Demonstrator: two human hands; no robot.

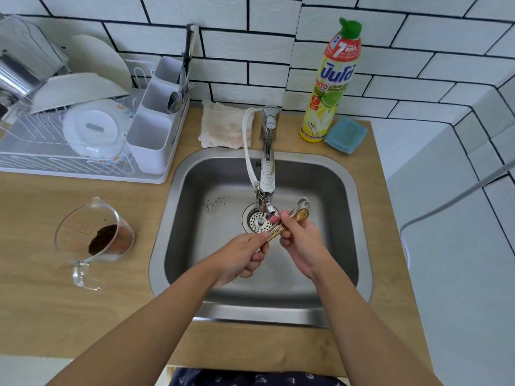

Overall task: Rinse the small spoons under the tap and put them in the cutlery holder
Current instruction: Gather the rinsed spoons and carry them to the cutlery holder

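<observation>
A square brushed-steel sink (328, 190) is sunk in the pale wood-grain counter (55, 310), with a white plastic three-pocket cutlery holder (152, 140) at ten o'clock, a chrome tap (268, 162) at twelve, and at one o'clock a yellow green-capped dish-soap bottle (331, 87) printed "7" and "NEW". Over the round perforated drain (259, 222), the left hand (241, 259) pinches the handle ends of a bundle of slim gold and silver small spoons (292, 217) while the right hand (302, 245) closes its fingers round their middle, the long axis running from eight o'clock to bowls at two o'clock, just beside the spout
</observation>
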